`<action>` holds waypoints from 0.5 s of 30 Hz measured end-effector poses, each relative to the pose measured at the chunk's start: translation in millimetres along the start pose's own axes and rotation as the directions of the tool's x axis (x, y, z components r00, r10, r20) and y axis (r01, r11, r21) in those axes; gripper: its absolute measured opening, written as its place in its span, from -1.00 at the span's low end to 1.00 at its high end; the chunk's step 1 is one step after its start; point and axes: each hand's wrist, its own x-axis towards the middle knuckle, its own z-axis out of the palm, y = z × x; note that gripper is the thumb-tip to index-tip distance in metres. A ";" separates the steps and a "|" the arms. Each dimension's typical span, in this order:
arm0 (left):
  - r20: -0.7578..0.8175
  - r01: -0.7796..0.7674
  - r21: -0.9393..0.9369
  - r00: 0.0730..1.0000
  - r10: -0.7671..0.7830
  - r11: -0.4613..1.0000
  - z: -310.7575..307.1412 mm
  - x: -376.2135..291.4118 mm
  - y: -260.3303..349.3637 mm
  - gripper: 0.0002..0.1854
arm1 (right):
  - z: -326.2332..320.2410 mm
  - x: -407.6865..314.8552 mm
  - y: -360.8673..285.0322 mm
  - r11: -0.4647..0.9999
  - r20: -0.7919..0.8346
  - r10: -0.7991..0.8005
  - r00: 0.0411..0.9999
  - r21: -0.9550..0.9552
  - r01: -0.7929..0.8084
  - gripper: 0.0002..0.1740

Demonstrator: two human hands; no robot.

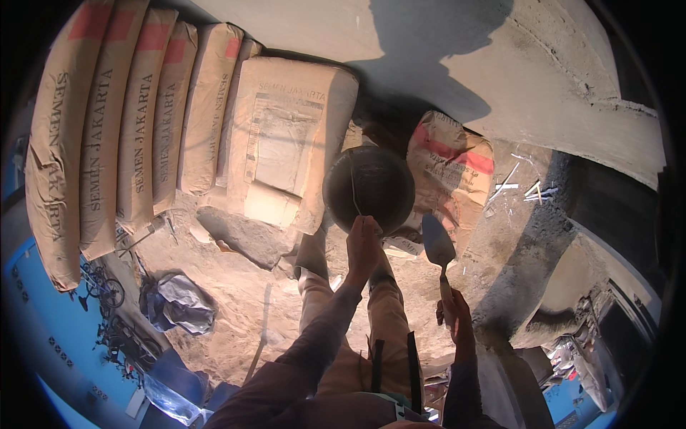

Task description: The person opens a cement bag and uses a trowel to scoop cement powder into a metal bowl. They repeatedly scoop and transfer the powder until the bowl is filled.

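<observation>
My left hand (364, 248) grips the thin wire handle (353, 185) of a round black bucket (383, 182) in front of my legs. The bucket's interior is too dark to make out, and I cannot tell whether its base touches the ground. Off to the right, my right hand (456, 317) is closed around the handle of a pointing trowel (438, 241), its metal blade directed away from me. Just beyond the blade lies a crumpled paper cement bag (453, 177) with a red band. A full cement bag (289, 134) leans left of the bucket.
Several upright cement bags (142, 123) stand in a row at the left. A plastered wall (536, 69) carrying a person's shadow rises ahead. Crumpled plastic sheeting (179, 303) rests on the sandy ground (230, 343). Thin offcuts (538, 192) are scattered at right; bicycles (102, 284) stand at far left.
</observation>
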 end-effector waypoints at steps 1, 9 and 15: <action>-0.018 0.006 -0.006 1.000 -0.006 1.000 -19.0 -5.5 11.6 -0.66 | 1.1 -10.3 -5.4 0.999 0.009 0.016 1.000 0.038 -0.017 -0.56; -0.130 0.098 0.037 0.987 -0.092 0.995 -167.4 -35.8 129.3 -0.76 | 124.2 65.8 -77.0 0.625 0.183 -0.353 0.917 -0.684 0.377 -0.63; -0.194 0.066 0.049 0.980 -0.055 0.997 -231.9 -25.7 141.8 -0.77 | 311.7 147.1 -91.0 0.277 0.306 -0.438 0.845 -0.848 0.451 -0.60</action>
